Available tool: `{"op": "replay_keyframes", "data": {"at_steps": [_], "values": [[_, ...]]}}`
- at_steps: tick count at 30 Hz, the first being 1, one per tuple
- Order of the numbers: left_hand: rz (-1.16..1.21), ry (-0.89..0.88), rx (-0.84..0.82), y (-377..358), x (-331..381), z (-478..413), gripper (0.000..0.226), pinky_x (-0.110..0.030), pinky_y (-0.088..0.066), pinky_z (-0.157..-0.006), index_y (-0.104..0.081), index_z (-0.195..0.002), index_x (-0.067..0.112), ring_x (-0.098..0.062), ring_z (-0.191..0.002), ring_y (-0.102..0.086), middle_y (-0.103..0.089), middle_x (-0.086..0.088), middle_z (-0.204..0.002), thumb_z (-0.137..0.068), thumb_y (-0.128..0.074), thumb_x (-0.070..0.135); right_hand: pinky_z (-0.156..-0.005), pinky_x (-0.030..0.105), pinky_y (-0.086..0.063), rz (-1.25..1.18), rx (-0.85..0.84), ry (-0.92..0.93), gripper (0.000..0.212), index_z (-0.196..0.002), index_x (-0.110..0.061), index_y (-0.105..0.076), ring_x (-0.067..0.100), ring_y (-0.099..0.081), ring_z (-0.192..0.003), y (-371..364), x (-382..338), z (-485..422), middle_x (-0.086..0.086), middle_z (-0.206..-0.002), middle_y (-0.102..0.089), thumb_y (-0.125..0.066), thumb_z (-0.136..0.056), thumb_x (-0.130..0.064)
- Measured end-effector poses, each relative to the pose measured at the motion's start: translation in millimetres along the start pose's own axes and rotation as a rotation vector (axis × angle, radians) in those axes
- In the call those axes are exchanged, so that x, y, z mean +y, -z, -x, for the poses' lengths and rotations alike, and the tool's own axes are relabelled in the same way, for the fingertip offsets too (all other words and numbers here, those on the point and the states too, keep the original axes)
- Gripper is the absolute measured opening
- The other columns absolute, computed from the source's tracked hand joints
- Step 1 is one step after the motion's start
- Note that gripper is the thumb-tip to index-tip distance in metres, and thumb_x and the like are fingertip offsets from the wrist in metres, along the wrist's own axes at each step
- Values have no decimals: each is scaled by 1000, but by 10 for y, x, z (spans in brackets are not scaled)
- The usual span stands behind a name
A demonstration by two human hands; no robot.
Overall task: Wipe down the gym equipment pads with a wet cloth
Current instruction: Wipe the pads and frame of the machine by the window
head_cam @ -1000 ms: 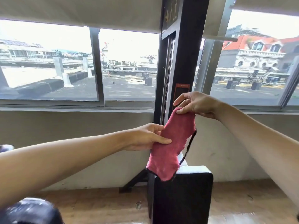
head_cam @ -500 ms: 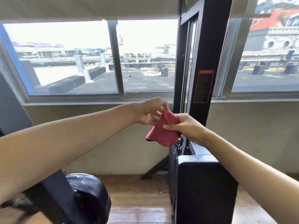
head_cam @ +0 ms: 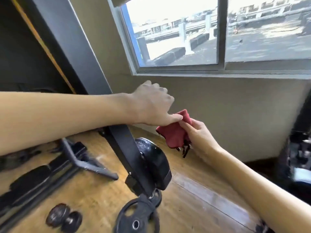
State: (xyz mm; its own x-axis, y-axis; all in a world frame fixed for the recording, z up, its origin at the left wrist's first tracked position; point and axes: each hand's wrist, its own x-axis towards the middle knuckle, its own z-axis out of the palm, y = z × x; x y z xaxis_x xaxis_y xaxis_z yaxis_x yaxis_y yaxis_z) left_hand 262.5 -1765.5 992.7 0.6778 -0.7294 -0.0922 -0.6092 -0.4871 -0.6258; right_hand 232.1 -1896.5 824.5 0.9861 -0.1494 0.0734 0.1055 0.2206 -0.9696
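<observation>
Wooden floor [head_cam: 193,195] runs up to a beige wall under a wide window [head_cam: 185,39], and a dark slanted machine arm [head_cam: 127,145] crosses the view with a round black pad [head_cam: 156,160] at its lower end. The pad's top shows a pale, patchy sheen. The red cloth [head_cam: 173,133] is in the air above and just right of that pad, bunched, with dark frayed trim hanging below it. The right hand [head_cam: 200,135] has its grip closed on the cloth, thumb and fingers pinching the folds. The left hand [head_cam: 151,105] lays its thumb on the cloth's upper edge while its fingers curl away above, so I cannot tell whether that grip truly holds the fabric. The cloth seems to be getting gathered before the pad is wiped. If one hand lets go before the other has a firm hold, it could fall to the floor and pick up grit. A tight wad would also clean only a narrow strip, and the dangling trim might snag on the arm. A weight plate [head_cam: 136,217] and dumbbell [head_cam: 64,219] lie underfoot.
</observation>
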Motion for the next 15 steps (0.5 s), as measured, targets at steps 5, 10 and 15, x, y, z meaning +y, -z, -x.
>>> {"op": "replay_keyframes", "data": {"at_steps": [5, 10, 15], "values": [[-325, -61, -9, -385, -238, 338, 112, -48, -37, -98, -67, -106, 10, -33, -101, -54, -60, -12, -109, -75, -7, 99, -80, 40, -56, -109, -16, 0, 22, -107, -26, -76, 19, -69, -88, -492, 274, -194, 15, -107, -76, -53, -107, -28], [-460, -174, -92, -468, -243, 575, 133, -62, -13, -121, -47, -145, -2, -49, -147, -22, -29, -26, -160, -70, -15, 104, -53, 17, -48, -35, -36, 140, 28, -125, -23, -71, -1, -60, -63, -629, 344, -340, -8, -83, -70, -49, -109, -29], [-500, -59, -348, -584, -215, 531, 138, -58, -48, -95, -18, -162, 17, -70, -144, 7, 32, -32, -159, -59, -46, 104, -96, 24, -51, 175, -300, 255, 30, -132, -30, -67, -3, -63, -115, -763, 537, -387, -16, -123, -70, -52, -107, -26]]}}
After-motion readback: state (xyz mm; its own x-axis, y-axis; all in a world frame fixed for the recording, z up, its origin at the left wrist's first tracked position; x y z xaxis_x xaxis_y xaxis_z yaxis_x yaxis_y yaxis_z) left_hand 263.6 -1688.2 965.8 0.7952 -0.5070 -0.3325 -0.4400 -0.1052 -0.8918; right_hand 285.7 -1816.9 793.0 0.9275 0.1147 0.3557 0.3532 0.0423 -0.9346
